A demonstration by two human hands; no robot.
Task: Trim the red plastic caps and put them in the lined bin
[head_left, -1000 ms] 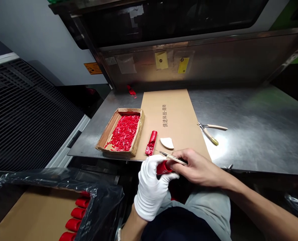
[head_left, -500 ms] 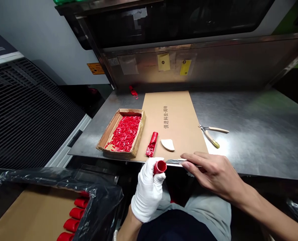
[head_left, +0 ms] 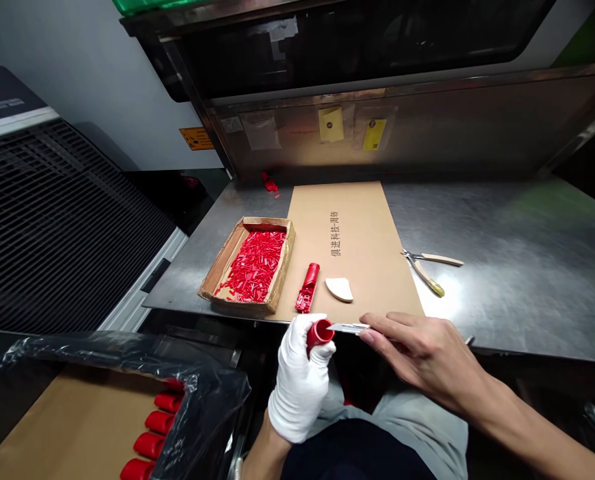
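Note:
My left hand (head_left: pixel 300 383), in a white glove, is wrapped round a red plastic tube-shaped part (head_left: pixel 320 333), its round open end facing up toward me. My bare right hand (head_left: pixel 420 347) grips a craft knife (head_left: pixel 350 328), whose blade tip is at the rim of that opening. Whether the blade touches the plastic I cannot tell. Just beyond my left hand, another red plastic part (head_left: pixel 308 288) lies on the cardboard sheet (head_left: pixel 357 220). Beside it is a white wedge-shaped piece (head_left: pixel 339 289).
A cardboard tray (head_left: pixel 205 293) of small red scraps stands left on the metal table (head_left: pixel 502 267). Cutting pliers (head_left: pixel 425 267) lie to the right, and a red scrap (head_left: pixel 269 182) at the back. Lower left, a plastic-lined box (head_left: pixel 67 427) holds several red parts (head_left: pixel 150 445).
The knife has moved left and turned, bringing its blade to the red tube's rim. My left hand keeps its hold. The whole view has shifted slightly.

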